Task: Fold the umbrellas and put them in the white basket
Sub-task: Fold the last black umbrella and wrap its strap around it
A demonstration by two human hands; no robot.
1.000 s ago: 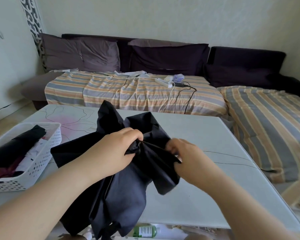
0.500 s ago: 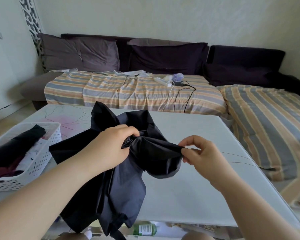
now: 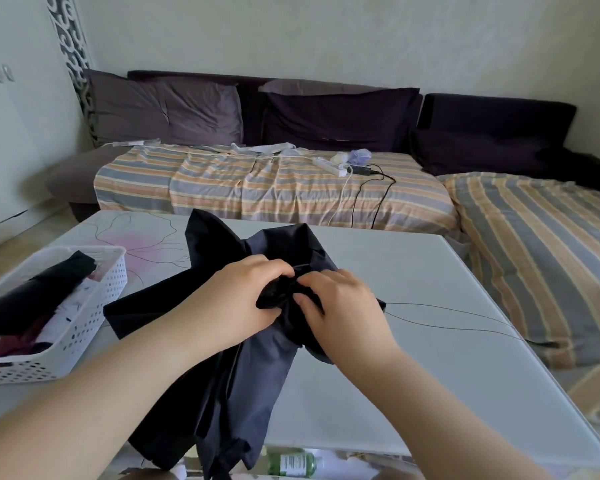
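The dark umbrella [image 3: 222,368] is gripped at its bunched middle by the left hand [image 3: 236,303] and right hand [image 3: 340,306], both grips clamped; loose panels should be gathered evenly above the table [image 3: 430,306].

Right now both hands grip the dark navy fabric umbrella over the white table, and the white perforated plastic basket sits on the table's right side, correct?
Not quite: the head view shows the white perforated plastic basket on the left side. Both the left hand and right hand do grip the dark navy fabric umbrella over the white table.
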